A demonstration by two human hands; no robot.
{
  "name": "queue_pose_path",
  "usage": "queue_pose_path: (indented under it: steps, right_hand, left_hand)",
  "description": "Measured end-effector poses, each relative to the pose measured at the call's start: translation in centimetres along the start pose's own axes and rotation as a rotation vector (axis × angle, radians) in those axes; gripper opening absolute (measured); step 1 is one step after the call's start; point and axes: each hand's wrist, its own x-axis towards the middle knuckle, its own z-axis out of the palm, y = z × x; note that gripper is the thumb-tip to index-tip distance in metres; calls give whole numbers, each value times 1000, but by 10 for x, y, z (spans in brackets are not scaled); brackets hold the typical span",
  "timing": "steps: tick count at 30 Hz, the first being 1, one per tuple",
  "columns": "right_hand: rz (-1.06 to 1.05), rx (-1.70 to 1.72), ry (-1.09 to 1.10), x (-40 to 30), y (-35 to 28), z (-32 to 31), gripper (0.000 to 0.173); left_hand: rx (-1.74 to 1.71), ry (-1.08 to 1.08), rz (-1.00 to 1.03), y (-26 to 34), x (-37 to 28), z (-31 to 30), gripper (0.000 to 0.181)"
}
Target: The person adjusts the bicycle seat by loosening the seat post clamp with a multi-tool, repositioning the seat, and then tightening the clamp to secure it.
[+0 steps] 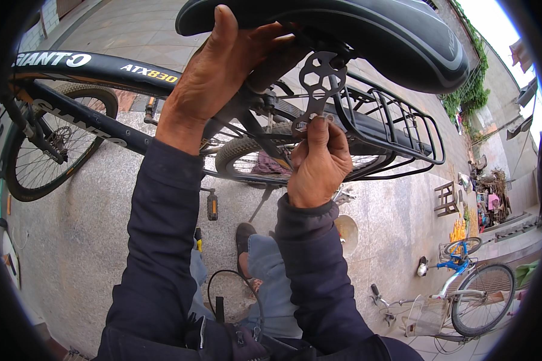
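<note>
A black bicycle saddle (343, 31) fills the top of the view. My left hand (221, 74) grips it from below, thumb up against its side; the fingertips are hidden near the seatpost (278, 65). Between thumb and fingers, my right hand (320, 158) pinches the lower end of a flat steel multi-hole bicycle wrench (318, 88). The wrench stands nearly upright, its upper end at the saddle clamp (341, 49). Whether it sits on a nut there, I cannot tell. Below lies the black Giant bicycle frame (95, 119).
A rear rack (390, 122) juts right behind the seatpost. Under the bicycle are a pedal (212, 205) and a kickstand (260, 205). On the floor are a round container (347, 232), a wooden stool (446, 198) and a blue-and-white bicycle (454, 275).
</note>
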Motion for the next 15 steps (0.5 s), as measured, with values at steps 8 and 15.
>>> queue_pose_path:
  steps: [8, 15]
  right_hand:
    - [129, 167, -82, -14, 4, 10, 13]
    - [152, 197, -139, -28, 1, 18, 15]
  left_hand:
    - [16, -3, 0, 1, 0, 1, 90]
    - [-14, 26, -38, 1, -1, -1, 90]
